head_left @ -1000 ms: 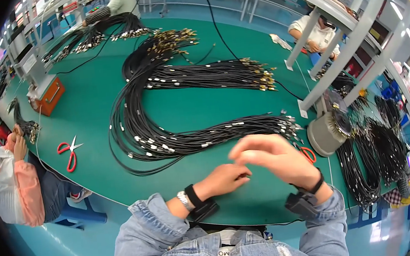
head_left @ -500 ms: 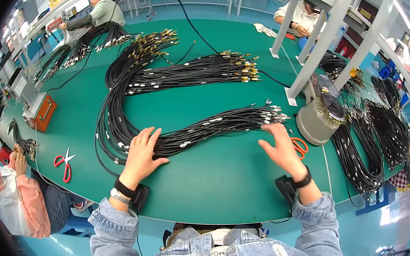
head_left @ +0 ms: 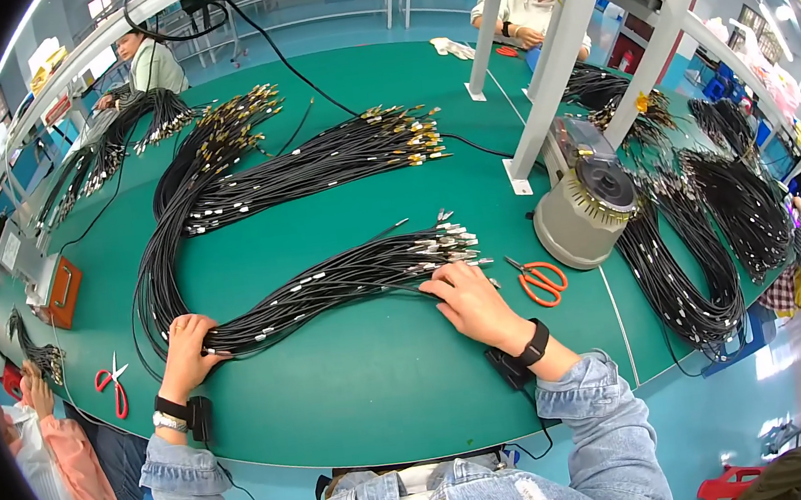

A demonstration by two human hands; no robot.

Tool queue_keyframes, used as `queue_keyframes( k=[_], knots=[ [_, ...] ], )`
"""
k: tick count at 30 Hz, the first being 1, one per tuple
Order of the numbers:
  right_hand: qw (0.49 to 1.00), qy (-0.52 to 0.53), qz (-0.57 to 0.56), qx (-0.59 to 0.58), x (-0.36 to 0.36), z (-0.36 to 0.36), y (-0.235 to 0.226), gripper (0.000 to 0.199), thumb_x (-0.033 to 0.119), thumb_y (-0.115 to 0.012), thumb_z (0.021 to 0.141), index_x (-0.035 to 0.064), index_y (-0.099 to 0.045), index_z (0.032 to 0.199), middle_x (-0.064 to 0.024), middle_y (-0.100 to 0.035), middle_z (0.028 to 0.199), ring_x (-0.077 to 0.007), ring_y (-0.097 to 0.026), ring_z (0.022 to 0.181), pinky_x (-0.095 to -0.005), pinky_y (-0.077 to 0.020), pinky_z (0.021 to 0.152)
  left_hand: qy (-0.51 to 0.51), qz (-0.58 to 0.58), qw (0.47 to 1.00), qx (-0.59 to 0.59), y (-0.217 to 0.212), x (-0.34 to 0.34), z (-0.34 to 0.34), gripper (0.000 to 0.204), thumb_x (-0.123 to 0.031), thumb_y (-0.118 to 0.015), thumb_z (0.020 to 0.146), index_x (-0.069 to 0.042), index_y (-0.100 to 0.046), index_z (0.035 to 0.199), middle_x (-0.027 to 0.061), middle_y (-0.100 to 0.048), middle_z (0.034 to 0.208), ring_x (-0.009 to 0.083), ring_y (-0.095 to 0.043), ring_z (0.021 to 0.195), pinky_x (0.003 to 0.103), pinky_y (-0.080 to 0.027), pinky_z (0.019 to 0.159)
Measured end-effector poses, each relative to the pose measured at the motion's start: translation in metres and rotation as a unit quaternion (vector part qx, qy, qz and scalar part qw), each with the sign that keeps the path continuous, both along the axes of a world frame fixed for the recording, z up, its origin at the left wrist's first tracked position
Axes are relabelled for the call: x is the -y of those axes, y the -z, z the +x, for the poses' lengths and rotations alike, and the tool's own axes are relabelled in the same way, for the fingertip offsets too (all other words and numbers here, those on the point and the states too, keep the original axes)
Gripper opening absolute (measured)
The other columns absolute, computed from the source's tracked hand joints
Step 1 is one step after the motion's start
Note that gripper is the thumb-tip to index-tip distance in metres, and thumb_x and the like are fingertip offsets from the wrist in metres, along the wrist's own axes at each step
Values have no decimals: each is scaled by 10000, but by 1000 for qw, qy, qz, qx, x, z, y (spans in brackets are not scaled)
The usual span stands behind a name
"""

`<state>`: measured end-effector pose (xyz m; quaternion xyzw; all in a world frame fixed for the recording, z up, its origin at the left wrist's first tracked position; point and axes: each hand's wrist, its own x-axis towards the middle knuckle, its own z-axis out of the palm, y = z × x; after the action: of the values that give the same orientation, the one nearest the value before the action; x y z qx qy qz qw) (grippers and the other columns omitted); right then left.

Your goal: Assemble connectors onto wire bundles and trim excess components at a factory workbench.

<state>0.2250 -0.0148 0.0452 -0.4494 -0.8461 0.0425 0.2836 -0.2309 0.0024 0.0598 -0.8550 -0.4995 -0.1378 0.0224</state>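
A thick bundle of thin black cables [head_left: 336, 291] curves across the green table in front of me, with white tags along it and silvery-white connectors [head_left: 453, 242] at its right end. My left hand [head_left: 189, 352] grips the near edge of the bundle at its lower-left bend, fingers curled and thumb below. Close to the connector end, my right hand [head_left: 475, 306] has its fingers closed on the near-side cables; the fingertips are partly hidden. Behind, the bundle loops round to gold-tipped cable ends [head_left: 413, 136]. Orange-handled scissors [head_left: 543, 284] lie right of my right hand.
Red-handled scissors [head_left: 119, 385] lie at left, near an orange-fronted box [head_left: 63, 293]. A grey round machine [head_left: 581, 216] stands at right beside white rack posts [head_left: 533, 70]. More black cable bundles [head_left: 680, 260] hang over the right edge. Several people sit around the table.
My left hand has moved from resting open on the bundle to gripping its edge. The right hand has closed on the cables near the connectors. The view has shifted to the right.
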Motion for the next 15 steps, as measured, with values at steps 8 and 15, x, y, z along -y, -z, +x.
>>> queue_keyframes(
  k=[8,15],
  knots=[
    [996,10,-30,-80,-5,16,-2,210,-1,-610,738,68,-590,935,-75,-569,848,-264,-543,854,-370,-408,783,50,-107,992,44,-44,-4,82,604,-163,-750,645,-67,-499,1186,128,-500,1183,328,-443,1120,407,-334,983],
    [993,-22,-28,-110,-1,16,-9,154,15,-601,741,76,-601,883,-71,-580,841,-264,-549,871,-369,-414,786,74,-84,990,92,-20,4,117,523,-72,-689,689,-77,-513,1182,149,-445,1282,353,-412,1163,431,-348,983]
  ],
)
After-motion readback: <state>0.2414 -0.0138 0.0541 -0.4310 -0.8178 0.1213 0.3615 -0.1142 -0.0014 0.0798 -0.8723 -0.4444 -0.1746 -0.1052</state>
